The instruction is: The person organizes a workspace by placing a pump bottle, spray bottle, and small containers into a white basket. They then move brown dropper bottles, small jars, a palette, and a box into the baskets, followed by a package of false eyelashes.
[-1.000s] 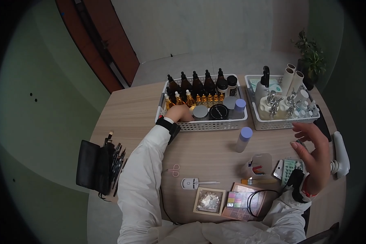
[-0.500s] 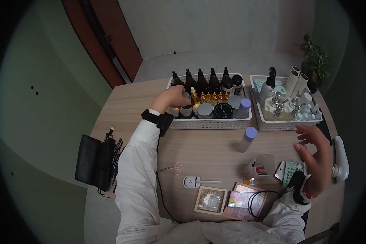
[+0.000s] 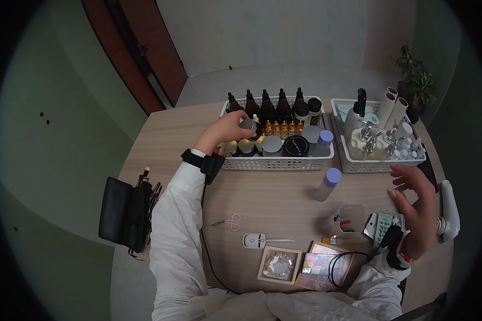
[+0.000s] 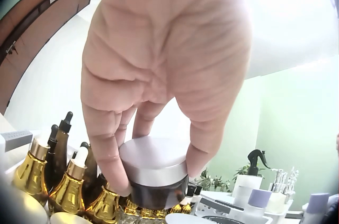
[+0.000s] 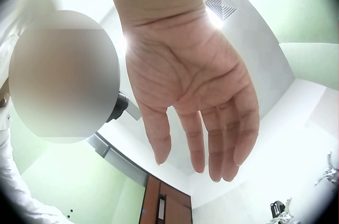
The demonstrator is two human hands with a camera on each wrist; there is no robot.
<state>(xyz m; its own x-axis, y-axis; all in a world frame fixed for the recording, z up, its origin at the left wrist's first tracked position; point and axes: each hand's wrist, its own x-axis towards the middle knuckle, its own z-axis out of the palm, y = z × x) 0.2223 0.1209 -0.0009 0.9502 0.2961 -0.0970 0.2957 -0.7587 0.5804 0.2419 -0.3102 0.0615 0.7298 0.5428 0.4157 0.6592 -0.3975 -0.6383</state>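
Observation:
Over the left part of a white basket (image 3: 277, 163), my left hand (image 3: 223, 130) grips a dark jar with a silver-grey lid (image 4: 154, 174), thumb on one side and fingers on the other. The jar is upright, above gold dropper bottles (image 4: 68, 188) and beside brown dropper bottles (image 3: 266, 107). Lower in the basket, along its front, sit more lidded jars (image 3: 271, 144). My right hand (image 3: 419, 206) hangs with loosely bent fingers and nothing in them, above a green-and-white case (image 3: 386, 227) at the table's right side.
A second white basket (image 3: 383, 165) holds pump bottles and white rolls. In front stand a purple-capped bottle (image 3: 330, 184) and a clear cup (image 3: 351, 219). Nearer lie pink scissors (image 3: 233, 222), a palette (image 3: 318, 273) and a square box (image 3: 262, 267). A black brush case (image 3: 115, 211) lies left.
My left hand has come up out of the basket's front left with the jar, then moved slightly right. My right hand stays where it was.

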